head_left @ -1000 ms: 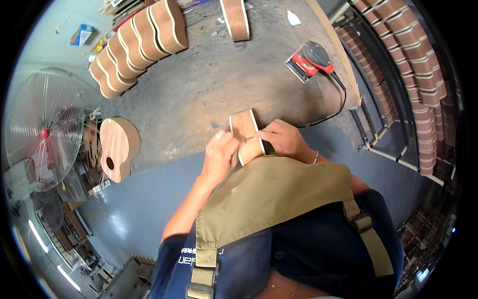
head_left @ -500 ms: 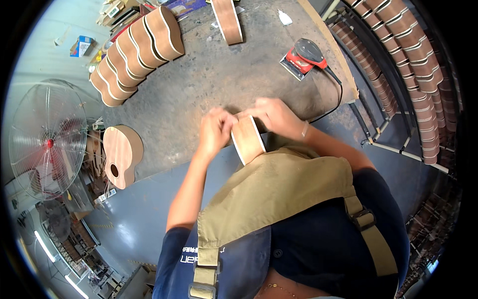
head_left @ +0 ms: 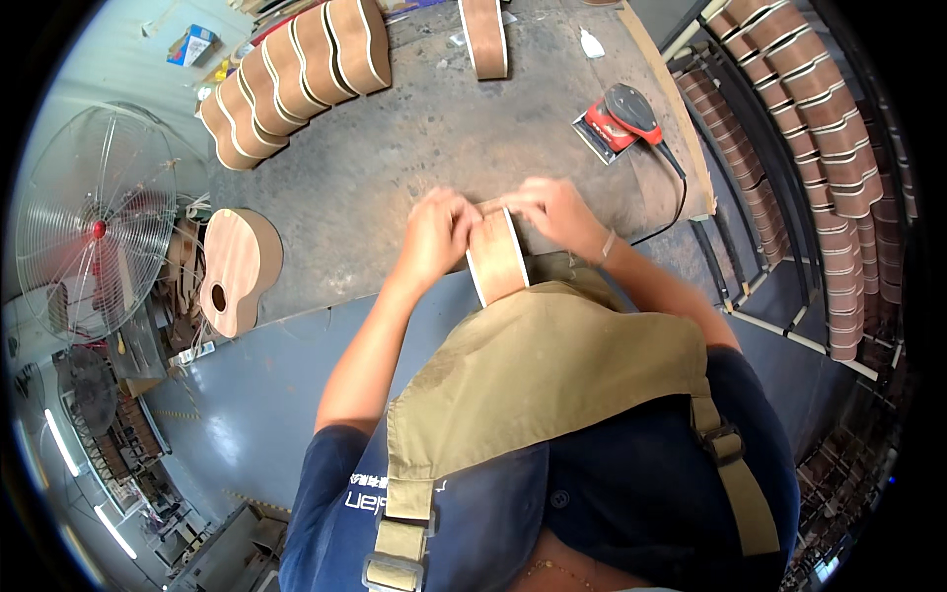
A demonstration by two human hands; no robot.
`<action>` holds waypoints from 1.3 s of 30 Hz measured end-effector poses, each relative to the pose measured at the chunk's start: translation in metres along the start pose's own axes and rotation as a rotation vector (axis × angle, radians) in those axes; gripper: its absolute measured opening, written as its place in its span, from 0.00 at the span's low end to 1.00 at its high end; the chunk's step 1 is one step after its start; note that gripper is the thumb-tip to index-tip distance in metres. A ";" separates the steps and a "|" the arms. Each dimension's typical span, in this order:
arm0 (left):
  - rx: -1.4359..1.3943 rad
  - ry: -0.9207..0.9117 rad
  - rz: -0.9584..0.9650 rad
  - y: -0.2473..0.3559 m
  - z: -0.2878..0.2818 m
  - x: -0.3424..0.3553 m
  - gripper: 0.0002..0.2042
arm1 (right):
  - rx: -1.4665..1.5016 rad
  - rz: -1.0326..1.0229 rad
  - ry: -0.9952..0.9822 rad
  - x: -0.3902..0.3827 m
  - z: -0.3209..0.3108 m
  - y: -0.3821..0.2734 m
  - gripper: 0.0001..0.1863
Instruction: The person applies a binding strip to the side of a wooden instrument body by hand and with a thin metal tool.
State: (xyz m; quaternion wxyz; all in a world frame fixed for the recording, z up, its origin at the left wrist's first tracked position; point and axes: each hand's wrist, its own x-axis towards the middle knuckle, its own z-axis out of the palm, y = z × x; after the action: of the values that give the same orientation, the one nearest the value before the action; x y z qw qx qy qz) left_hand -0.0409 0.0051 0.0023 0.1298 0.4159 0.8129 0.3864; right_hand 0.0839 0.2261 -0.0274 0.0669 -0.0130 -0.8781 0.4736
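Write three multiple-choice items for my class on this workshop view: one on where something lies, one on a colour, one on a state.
1. Where does the power sander lie?
A. On the workbench, beyond the hands
B. On the blue floor
C. On the fan

2. What colour is the sander's body?
A. Green
B. Red and black
C. White

3. How is the small instrument body held?
A. Lying flat, untouched
B. By one hand only
C. On edge, between left hand and right hand

Answers: 1 A, it rests on the grey top; 2 B, red housing with black grip; 3 C, both hands clasp it.
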 end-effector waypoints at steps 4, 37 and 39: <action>0.081 0.035 0.267 0.029 -0.003 -0.071 0.06 | -0.020 -0.226 0.059 -0.066 0.001 -0.054 0.14; -0.052 0.414 -0.119 -0.008 -0.020 0.007 0.06 | -0.051 0.047 0.146 0.064 0.021 -0.017 0.07; -0.211 0.152 -0.266 -0.043 -0.022 0.016 0.05 | 0.025 0.120 -0.033 0.087 0.023 -0.008 0.08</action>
State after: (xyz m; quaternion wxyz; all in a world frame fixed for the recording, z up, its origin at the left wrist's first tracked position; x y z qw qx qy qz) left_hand -0.0870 -0.0088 -0.0129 0.1610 0.2583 0.8232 0.4793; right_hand -0.0046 0.2105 -0.0240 0.0241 -0.0568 -0.8708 0.4877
